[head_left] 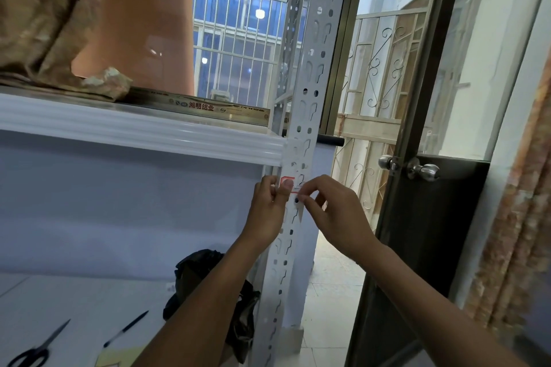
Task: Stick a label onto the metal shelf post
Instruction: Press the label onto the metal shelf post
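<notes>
The label (290, 186), white with a red border, lay flat against the metal shelf post (310, 92) just below the white shelf edge (143, 131), its long axis running across the upright post. The left hand (269, 205) pressed its thumb on the label's left part, the other fingers curled behind. The right hand (331, 211) pinched the label's right end between thumb and forefinger. Scissors (35, 348) and a pen (126, 328) lay on the lower shelf.
</notes>
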